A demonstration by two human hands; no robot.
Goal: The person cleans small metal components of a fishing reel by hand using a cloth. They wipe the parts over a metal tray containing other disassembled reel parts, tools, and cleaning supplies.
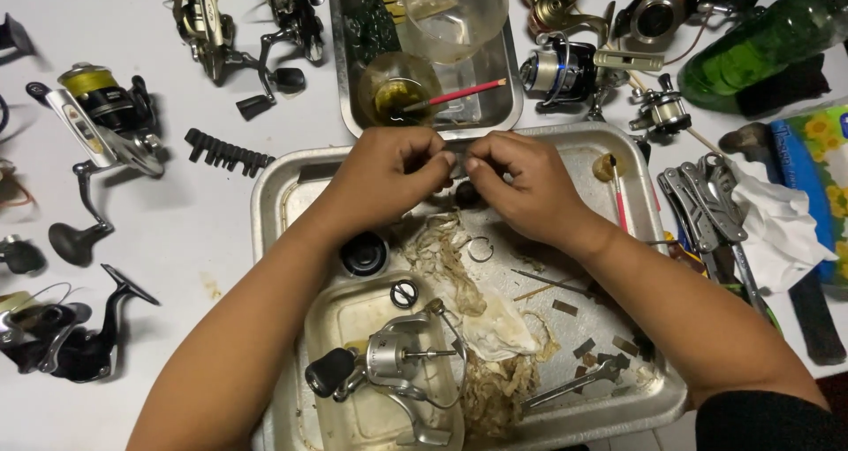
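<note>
Dark, small and mostly hidden, a part [456, 153] is pinched between left hand [389, 170] and right hand [519, 181] fingertips above the tray [274, 195].

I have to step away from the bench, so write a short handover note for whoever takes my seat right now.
Left hand and right hand: both pinch one small dark part between their fingertips, above the far edge of the large metal tray; what the part is cannot be told.
In the tray: a partly stripped silver spinning reel in a smaller inner tray, a greasy rag, a black round part, a wire clip, and small loose pieces at the right.
Done: reel opened.
Left: reel not reassembled; parts are loose.
</note>
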